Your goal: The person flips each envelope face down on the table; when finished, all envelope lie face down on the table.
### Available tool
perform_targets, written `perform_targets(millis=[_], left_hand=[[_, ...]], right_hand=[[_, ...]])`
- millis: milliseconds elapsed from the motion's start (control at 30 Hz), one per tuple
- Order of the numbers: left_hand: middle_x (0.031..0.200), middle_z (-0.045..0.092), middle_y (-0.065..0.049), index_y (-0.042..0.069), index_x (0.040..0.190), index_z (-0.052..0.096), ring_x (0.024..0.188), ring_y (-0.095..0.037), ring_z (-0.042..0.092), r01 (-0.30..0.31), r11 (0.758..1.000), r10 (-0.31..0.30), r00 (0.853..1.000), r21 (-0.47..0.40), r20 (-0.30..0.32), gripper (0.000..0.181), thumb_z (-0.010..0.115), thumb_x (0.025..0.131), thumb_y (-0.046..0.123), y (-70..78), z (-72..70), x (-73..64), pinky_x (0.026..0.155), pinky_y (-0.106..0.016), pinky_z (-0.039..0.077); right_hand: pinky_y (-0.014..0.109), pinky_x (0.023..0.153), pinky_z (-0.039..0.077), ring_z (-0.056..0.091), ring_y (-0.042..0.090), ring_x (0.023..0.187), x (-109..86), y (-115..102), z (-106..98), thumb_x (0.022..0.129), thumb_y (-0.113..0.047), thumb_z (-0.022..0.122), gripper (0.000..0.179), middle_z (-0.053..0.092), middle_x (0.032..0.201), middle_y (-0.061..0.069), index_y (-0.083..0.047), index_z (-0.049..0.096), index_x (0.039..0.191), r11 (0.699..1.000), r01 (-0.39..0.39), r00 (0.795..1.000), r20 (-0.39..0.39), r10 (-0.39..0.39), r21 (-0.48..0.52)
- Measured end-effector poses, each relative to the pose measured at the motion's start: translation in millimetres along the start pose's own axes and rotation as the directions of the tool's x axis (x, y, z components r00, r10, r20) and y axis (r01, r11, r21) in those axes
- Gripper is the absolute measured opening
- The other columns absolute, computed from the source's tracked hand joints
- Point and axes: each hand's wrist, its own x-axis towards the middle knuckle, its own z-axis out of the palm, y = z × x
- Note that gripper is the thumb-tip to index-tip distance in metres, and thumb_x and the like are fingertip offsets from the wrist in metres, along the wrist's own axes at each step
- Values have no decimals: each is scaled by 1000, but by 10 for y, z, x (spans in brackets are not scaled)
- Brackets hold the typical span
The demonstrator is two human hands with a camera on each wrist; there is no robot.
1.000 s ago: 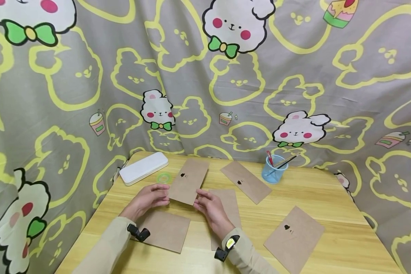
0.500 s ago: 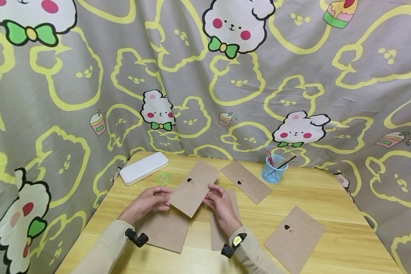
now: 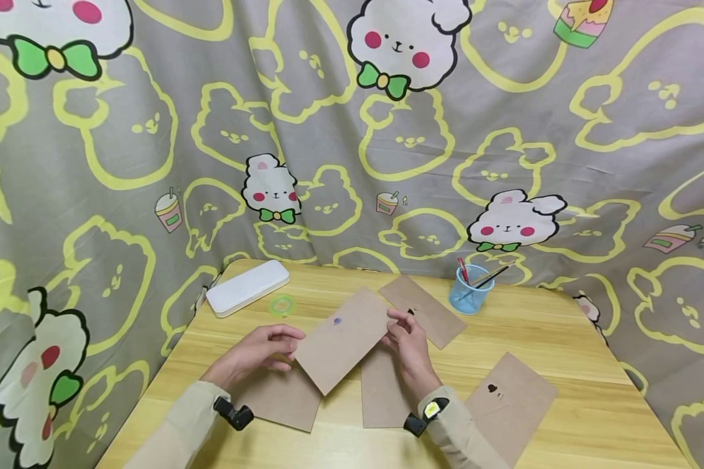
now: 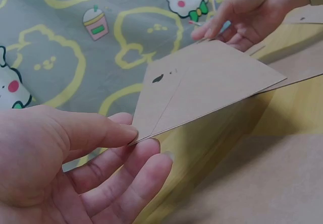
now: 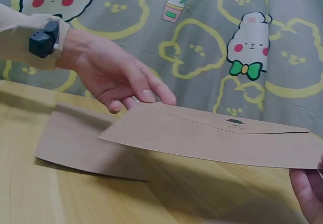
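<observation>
A brown paper envelope (image 3: 343,352) with a small dark print near its flap is held tilted above the table, between both hands. My left hand (image 3: 255,352) pinches its left corner; in the left wrist view the thumb lies on top and fingers (image 4: 146,168) underneath. My right hand (image 3: 412,348) holds the opposite edge, and in the right wrist view its fingers (image 5: 305,193) show under the paper. Beneath the held envelope lie two more brown envelopes, one at the left (image 3: 284,404) and one at the right (image 3: 381,397), both partly hidden.
Another envelope (image 3: 431,316) lies at the back, partly behind my right hand, and one (image 3: 516,404) at the front right. A white case (image 3: 248,288) and a green tape roll (image 3: 282,305) are at the back left. A blue pen cup (image 3: 470,293) stands back right; a patterned curtain (image 3: 328,130) rises behind.
The held envelope has turned clockwise and come nearer the front right. My right hand has moved right along with it; my left hand has shifted only slightly.
</observation>
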Motion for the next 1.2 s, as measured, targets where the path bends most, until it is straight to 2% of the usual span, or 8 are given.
perform_targets(millis=[333, 500, 700, 833, 1033, 1200], left_hand=[[105, 66, -2, -10, 144, 58, 96, -15, 69, 0, 999, 1, 1000, -53, 4, 42, 66, 108, 11, -9, 36, 12, 87, -31, 70], [105, 68, -2, -11, 144, 58, 94, -14, 69, -8, 998, 7, 1000, -68, -17, 42, 66, 108, 9, -29, 26, 40, 87, -31, 70], [109, 69, -3, -17, 146, 52, 95, -13, 69, -46, 994, 44, 999, -97, -21, 44, 62, 109, 5, -32, 28, 67, 91, -31, 69], [113, 71, -4, -22, 148, 46, 97, -13, 71, -70, 989, 70, 998, -131, -2, 48, 60, 108, 1, -39, 36, 78, 93, -31, 69], [106, 70, -7, -20, 145, 49, 98, -15, 74, -83, 984, 89, 995, -158, 33, 43, 60, 107, -4, -41, 74, 91, 97, -33, 68], [103, 68, -7, -19, 143, 51, 98, -16, 74, -91, 985, 95, 995, -148, 22, 40, 59, 107, -3, -42, 106, 116, 97, -32, 68]], right_hand=[[27, 81, 68, 68, 15, 88, -73, -13, -211, 108, 1, 61, 26, 69, 113, 3, 8, 67, 132, 999, -51, 998, 30, 51, 6], [28, 84, 69, 67, 16, 88, -103, -38, -261, 108, 3, 57, 28, 66, 106, 3, 10, 64, 134, 998, -56, 998, 29, 55, 33], [29, 82, 70, 68, 18, 86, -125, -38, -324, 105, 9, 56, 31, 63, 101, 4, 11, 60, 135, 998, -39, 999, 32, 37, 58], [31, 84, 71, 69, 18, 85, -137, -33, -369, 103, 11, 57, 32, 62, 101, 4, 11, 60, 134, 997, -47, 999, 17, 46, 68], [32, 87, 70, 70, 18, 86, -156, -57, -445, 104, 10, 58, 32, 60, 104, 7, 10, 58, 136, 997, -55, 998, 15, 54, 52], [32, 89, 70, 72, 17, 88, -150, -104, -531, 104, 10, 58, 38, 63, 103, 6, 8, 54, 142, 997, -68, 997, 38, 67, 35]])
